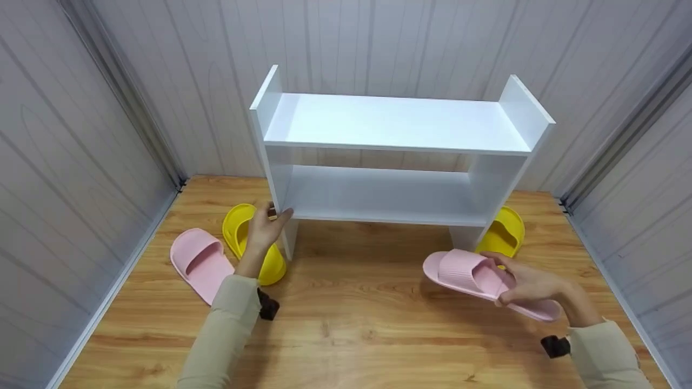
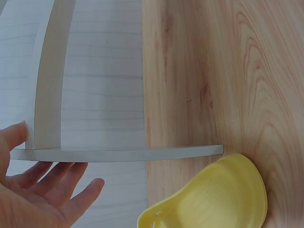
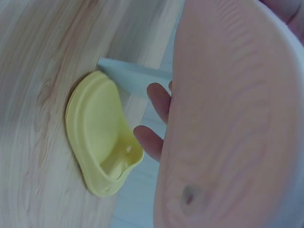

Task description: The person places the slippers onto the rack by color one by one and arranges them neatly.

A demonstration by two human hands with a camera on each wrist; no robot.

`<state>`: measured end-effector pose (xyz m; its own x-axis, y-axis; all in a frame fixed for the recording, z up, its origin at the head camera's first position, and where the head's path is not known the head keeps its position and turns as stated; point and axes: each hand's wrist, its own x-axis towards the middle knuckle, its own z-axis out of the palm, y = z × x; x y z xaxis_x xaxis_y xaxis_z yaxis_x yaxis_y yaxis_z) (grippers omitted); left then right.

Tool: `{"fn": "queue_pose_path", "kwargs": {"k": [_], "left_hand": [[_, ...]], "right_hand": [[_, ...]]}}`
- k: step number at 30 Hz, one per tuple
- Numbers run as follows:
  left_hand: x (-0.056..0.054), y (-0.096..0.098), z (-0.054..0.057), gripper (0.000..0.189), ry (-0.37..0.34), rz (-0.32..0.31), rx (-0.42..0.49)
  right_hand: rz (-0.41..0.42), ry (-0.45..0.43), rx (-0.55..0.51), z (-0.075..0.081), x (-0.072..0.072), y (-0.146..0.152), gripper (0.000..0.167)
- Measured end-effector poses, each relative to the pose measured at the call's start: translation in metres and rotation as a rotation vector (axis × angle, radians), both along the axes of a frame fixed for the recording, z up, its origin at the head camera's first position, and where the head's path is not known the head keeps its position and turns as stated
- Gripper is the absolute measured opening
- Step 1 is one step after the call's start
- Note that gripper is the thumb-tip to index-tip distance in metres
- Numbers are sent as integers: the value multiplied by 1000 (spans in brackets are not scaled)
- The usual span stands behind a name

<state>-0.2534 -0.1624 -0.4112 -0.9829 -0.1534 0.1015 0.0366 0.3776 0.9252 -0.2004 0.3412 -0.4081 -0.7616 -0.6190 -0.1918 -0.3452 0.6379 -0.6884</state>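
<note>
A small white two-tier shelf [image 1: 378, 189] stands against the back wall. My left hand [image 1: 264, 235] grips its left side panel at the lower board, thumb inside and fingers outside; the left wrist view shows this thumb [image 2: 14, 135] and the panel [image 2: 118, 155] close up. On the right, my right hand [image 1: 532, 281] holds a pink slipper [image 1: 457, 268] above the floor, fingers and thumb at its edges. The ribbed sole [image 3: 228, 123] fills much of the right wrist view, hiding most of that hand.
Another pink slipper [image 1: 203, 262] lies on the wood floor [image 1: 346, 324] at left. A hollow yellow moulded item [image 1: 273, 267] sits beside the shelf's left leg, a similar yellow one [image 1: 511, 224] by its right leg. Panelled walls [image 1: 70, 189] enclose three sides.
</note>
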Motion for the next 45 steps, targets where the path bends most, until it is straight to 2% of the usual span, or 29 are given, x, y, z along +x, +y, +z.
{"fn": "queue_pose_path", "kwargs": {"k": [5, 9, 17, 24, 27, 34, 45], "left_hand": [[0, 0, -1, 45, 10, -5, 24], [0, 0, -1, 45, 19, -9, 40], [-2, 0, -3, 44, 24, 2, 19], [-4, -1, -4, 47, 2, -11, 23], [-3, -1, -4, 46, 16, -16, 20], [-2, 0, -2, 45, 32, -1, 39], [-2, -1, -2, 46, 14, -22, 31]], "right_hand": [[21, 67, -5, 1, 1, -9, 89], [20, 82, -16, 4, 1, -15, 91], [41, 133, -27, 17, -2, -30, 93], [100, 186, -69, 38, -9, -48, 95], [110, 224, -60, 50, -12, -56, 95], [83, 254, -3, 77, -14, -71, 97], [86, 270, -8, 116, -15, -90, 98]]}}
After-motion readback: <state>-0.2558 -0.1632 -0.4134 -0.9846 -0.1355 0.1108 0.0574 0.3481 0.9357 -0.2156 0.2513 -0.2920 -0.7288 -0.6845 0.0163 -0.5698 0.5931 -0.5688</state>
